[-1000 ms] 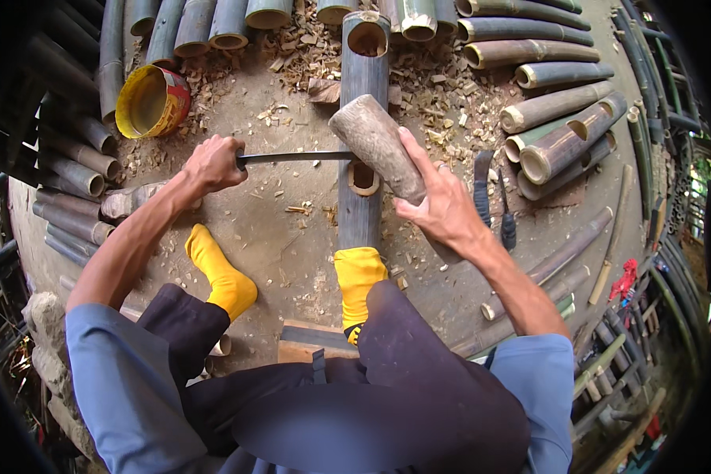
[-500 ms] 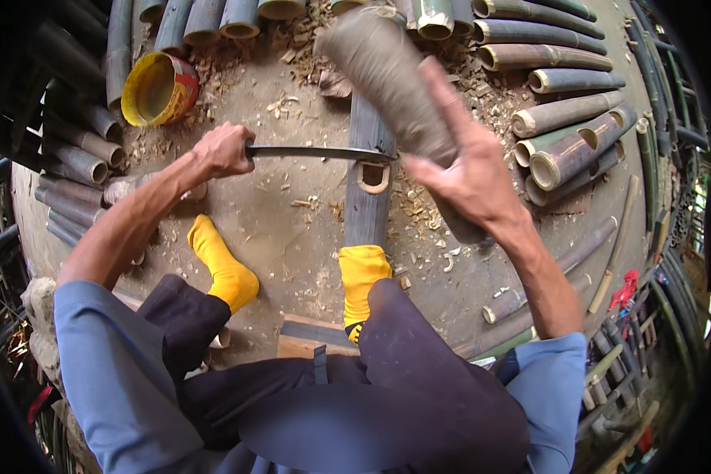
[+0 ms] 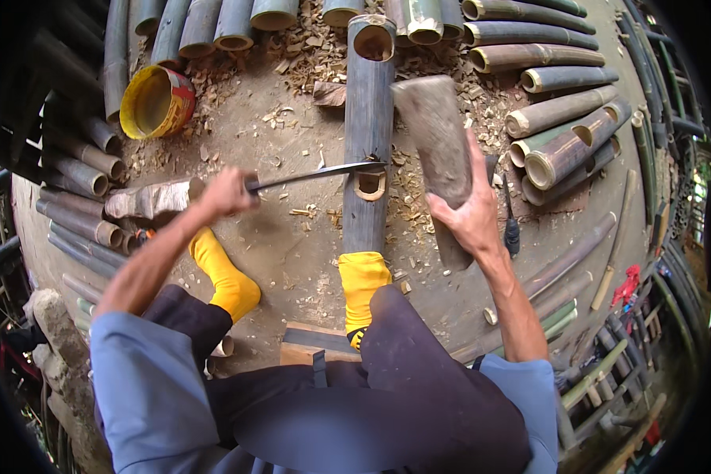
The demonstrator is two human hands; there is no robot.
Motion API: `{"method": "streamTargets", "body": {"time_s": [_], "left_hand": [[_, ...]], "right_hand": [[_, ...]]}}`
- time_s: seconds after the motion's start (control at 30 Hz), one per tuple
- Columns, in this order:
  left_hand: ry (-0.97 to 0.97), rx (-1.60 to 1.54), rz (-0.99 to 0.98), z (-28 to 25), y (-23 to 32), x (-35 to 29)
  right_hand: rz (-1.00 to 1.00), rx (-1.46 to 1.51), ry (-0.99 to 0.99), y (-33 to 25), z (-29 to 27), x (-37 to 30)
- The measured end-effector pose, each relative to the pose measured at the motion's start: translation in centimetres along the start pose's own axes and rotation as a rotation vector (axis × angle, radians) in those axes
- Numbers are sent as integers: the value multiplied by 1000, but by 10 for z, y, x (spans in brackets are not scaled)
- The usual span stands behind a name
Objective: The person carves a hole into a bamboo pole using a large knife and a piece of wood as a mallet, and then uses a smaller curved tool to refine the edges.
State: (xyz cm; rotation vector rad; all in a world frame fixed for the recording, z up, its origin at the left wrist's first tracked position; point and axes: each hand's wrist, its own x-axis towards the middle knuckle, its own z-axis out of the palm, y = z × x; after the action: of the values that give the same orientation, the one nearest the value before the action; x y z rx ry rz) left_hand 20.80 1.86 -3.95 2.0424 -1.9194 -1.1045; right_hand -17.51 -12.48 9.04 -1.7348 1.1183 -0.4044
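Observation:
My left hand (image 3: 229,192) is closed on the dark handle of a long-bladed knife (image 3: 316,173). The blade's far end lies across a dark bamboo tube (image 3: 365,221), just above a squarish hole (image 3: 370,186) cut in its wall. Another, rounder opening shows near the tube's far end. My right hand (image 3: 468,215) grips a thick wooden block (image 3: 434,134), long and slightly tilted, to the right of the tube and apart from it. My foot in a yellow sock (image 3: 363,284) rests on the tube's near end.
Cut bamboo tubes (image 3: 537,55) lie in rows at the right, far side and left. A yellow and red bucket (image 3: 156,103) stands at far left. Wood chips (image 3: 308,59) litter the floor. A dark-handled tool (image 3: 511,229) lies right of my right hand. A pale log (image 3: 150,199) lies at left.
The wooden block has swung down and nearer, showing the tube's far end. My left hand has moved nearer me, so the knife now slants, its tip still on the tube.

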Motion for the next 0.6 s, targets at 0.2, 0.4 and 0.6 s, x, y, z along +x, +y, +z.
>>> {"method": "streamTargets", "body": {"time_s": [0.2, 0.4, 0.6], "left_hand": [[526, 296, 217, -20, 54, -16], [191, 436, 308, -13, 40, -24], [68, 438, 313, -31, 29, -33]], "right_hand": [[209, -164, 238, 35, -1, -72], [301, -92, 236, 45, 12, -103], [-100, -318, 10, 39, 16, -105]]}}
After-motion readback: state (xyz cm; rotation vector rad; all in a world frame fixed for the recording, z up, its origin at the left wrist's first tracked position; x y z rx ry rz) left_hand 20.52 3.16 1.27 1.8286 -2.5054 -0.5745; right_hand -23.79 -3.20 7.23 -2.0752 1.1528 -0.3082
